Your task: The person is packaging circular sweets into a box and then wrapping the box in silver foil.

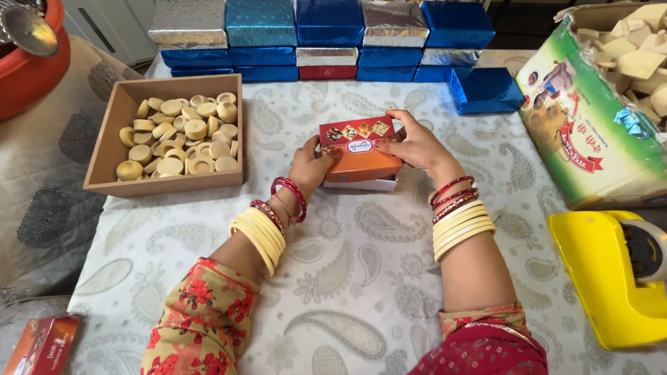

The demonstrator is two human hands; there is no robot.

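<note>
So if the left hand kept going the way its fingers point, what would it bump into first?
The left hand already grips the orange box. Straight beyond it, probably the stacked foil-wrapped boxes, though depth is hard to judge.

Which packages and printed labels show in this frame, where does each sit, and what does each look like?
Small box: table centre, held between left hand and right hand; rectangular, orange-red lid with pictures, white base.
Foil-wrapped boxes: stacked along far edge; flat rectangles, blue, silver, one red.
Loose blue box: right of stack, tilted.
Printed bag: right edge; green, white and red.
Red carton: bottom left corner, flat.
</note>
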